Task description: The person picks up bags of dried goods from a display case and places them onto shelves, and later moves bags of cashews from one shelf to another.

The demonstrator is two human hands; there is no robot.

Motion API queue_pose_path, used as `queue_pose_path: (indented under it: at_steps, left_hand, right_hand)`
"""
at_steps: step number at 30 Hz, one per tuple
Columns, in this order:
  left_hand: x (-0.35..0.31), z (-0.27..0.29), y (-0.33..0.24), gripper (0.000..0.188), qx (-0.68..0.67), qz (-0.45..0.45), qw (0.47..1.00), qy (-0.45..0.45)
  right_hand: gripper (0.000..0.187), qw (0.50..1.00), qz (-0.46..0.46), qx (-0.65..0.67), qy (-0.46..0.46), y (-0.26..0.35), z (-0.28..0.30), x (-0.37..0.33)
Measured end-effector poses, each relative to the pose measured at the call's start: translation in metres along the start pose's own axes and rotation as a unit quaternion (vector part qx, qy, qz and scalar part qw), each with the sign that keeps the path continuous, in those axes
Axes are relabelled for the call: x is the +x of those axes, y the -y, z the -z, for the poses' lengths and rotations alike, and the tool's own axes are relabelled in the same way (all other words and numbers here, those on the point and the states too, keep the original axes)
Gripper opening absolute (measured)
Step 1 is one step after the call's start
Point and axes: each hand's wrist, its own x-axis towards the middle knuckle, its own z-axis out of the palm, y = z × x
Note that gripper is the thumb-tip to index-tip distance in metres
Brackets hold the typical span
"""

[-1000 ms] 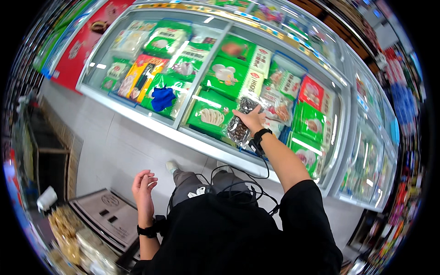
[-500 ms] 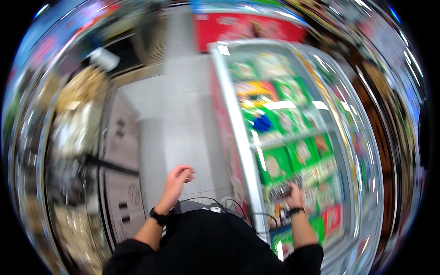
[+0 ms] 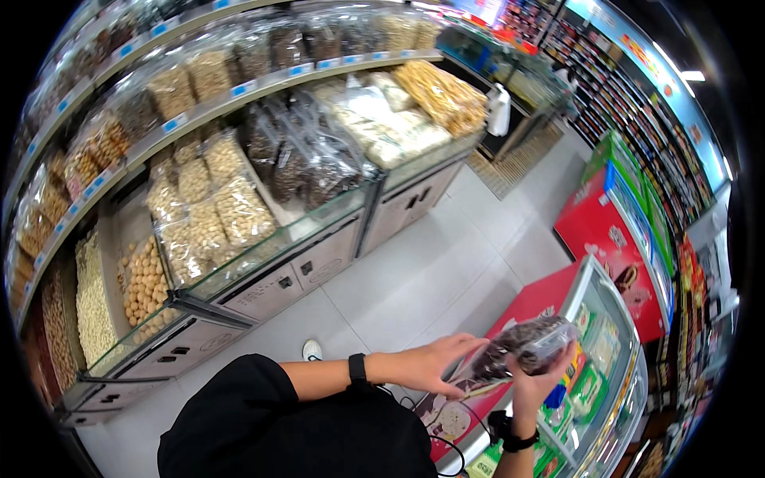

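My right hand [image 3: 532, 388] grips a clear plastic bag of dark dried food [image 3: 518, 346], raised above the near side of the glass-topped freezer [image 3: 575, 288]. What exactly the dark pieces are, I cannot make out. Just left of the bag is my left hand [image 3: 426, 362], open, its thumb and fingers spread toward the bag's end. Whether those fingers touch the plastic I cannot tell. Similar dark bags [image 3: 307, 155] lie in a shelf bin across the aisle, beside bags of pale round dried goods [image 3: 215, 203].
Along the left runs a tiered shelf [image 3: 263, 84] of bagged dry goods, with glass-fronted bins and cabinets [image 3: 319, 255] below. Tan sticks in bags [image 3: 442, 92] top its far end. A red chest freezer [image 3: 610, 239] stands beyond. Grey floor tiles [image 3: 414, 279] form the aisle.
My view has swung left toward the shelf. The right hand has lifted the dark bag from over the freezer's contents, and the left hand has come across close to it.
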Motion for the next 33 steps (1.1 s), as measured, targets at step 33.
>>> queue_pose_path:
  at_steps: [33]
  left_hand:
    - [-0.106, 0.335, 0.078, 0.044, 0.301, 0.267, 0.838, -0.370]
  right_hand:
    - [0.040, 0.727, 0.141, 0.037, 0.671, 0.011, -0.448, 0.186]
